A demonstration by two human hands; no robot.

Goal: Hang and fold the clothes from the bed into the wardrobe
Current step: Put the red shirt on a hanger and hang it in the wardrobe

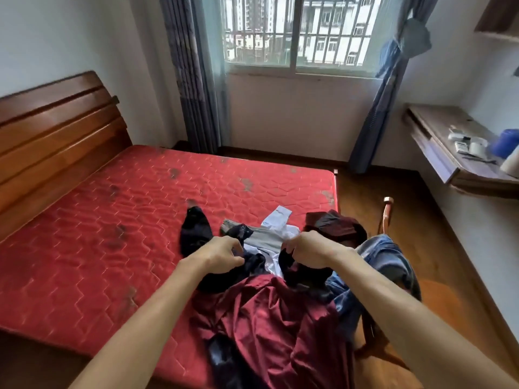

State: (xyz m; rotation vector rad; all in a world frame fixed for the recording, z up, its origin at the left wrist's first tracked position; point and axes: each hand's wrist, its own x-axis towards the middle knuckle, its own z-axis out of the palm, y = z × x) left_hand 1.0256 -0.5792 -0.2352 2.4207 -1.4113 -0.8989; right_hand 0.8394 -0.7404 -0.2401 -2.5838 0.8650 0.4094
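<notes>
Wooden headboard far left of the red bed. Clothes pile sits at the bed's near right corner. Left hand: fingers curled, pinching a black garment. Grey-white garment lies between the hands. Right hand: curled, gripping dark fabric; can't tell if it's the same piece. Maroon shirt nearest the camera, jeans spill over the right edge. Tabletop far right: blue container, contents not visible.

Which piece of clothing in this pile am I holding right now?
The black garment: both the left hand and right hand grip it. The dark red shirt, white piece and blue jeans are in neither hand.
</notes>
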